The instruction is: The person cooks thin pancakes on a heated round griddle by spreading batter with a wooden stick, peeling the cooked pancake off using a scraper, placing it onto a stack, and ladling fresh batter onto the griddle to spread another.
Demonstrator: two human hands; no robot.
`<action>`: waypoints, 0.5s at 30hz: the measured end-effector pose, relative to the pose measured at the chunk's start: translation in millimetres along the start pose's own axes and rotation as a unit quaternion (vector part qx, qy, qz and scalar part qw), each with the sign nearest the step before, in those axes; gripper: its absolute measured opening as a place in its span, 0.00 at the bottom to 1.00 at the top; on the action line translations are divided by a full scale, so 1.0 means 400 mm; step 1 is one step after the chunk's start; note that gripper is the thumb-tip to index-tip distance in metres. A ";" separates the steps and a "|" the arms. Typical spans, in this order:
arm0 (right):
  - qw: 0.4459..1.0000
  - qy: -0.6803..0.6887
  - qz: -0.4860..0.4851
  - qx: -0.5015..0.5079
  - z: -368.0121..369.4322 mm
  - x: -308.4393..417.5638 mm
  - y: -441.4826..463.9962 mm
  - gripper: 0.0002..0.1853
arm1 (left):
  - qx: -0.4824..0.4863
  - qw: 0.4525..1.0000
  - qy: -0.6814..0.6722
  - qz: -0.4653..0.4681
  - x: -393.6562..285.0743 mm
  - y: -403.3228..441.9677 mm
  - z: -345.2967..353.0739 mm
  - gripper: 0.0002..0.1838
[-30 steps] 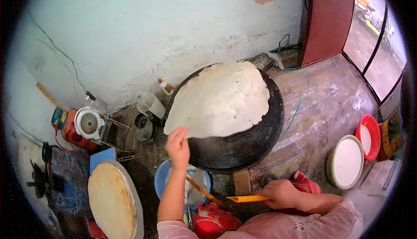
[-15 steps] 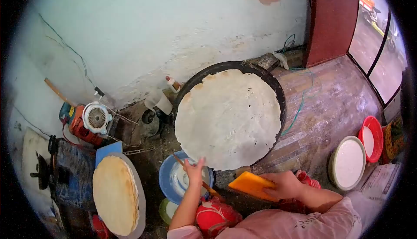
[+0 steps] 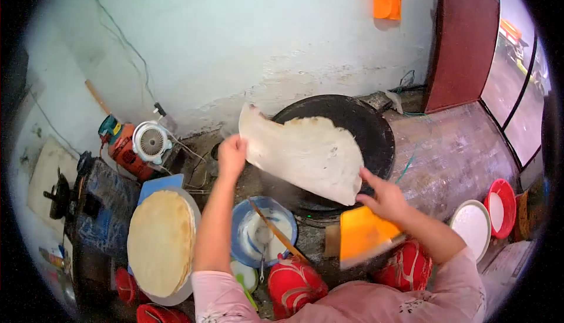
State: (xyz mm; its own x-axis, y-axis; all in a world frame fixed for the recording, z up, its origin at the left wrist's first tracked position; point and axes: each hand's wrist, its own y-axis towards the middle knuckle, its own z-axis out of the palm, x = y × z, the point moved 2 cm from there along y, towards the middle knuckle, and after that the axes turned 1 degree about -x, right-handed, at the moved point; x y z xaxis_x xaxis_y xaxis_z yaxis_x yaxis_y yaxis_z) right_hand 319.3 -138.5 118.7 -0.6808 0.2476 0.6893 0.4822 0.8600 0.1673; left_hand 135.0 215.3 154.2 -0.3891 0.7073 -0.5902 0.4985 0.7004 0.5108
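Observation:
A big, thin round flatbread (image 3: 305,155) is lifted and partly folded over the black round griddle (image 3: 376,141). My left hand (image 3: 232,155) pinches its left edge, where a corner curls upward. At the lower right edge, the thumb and fingers of my right hand (image 3: 385,197) close on the sheet. Just under my right hand is an orange scraper (image 3: 365,232), blurred at its lower edge; I cannot tell whether that hand still holds it. Below the griddle, a blue basin (image 3: 236,235) contains white batter, with a wooden stick (image 3: 273,229) lying across it.
A stack of flatbreads (image 3: 158,244) lies at the left on a round board. Behind it stand a white fan-like blower (image 3: 151,141) and an orange machine (image 3: 128,157). To the right are a pale bowl (image 3: 472,226) and a red basin (image 3: 510,205), both holding white liquid.
The flatbread, flat on the griddle before, is now raised and folded, baring black surface. My left hand left the wooden stick for its left edge; my right hand moved up to its right edge.

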 end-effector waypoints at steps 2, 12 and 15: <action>0.995 0.025 -0.067 -0.070 -0.008 0.043 0.090 0.41 | 0.021 0.997 -0.072 0.012 -0.072 0.039 -0.120 0.09; 0.972 0.052 -0.133 -0.188 0.064 0.148 0.481 0.20 | 0.021 0.994 -0.107 -0.016 -0.105 -0.071 -0.514 0.05; 0.984 0.013 -0.121 -0.128 0.067 0.318 0.455 0.11 | 0.003 0.991 -0.102 -0.085 0.087 -0.088 -0.530 0.06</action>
State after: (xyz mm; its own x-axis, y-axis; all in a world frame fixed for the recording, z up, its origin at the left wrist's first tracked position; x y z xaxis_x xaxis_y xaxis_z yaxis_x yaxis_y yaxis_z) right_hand 305.8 61.2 217.9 -0.7801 0.0361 0.6246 0.4338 0.7505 0.4985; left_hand -60.6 235.5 248.2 -0.3030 0.5453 -0.7815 0.4449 0.8062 0.3900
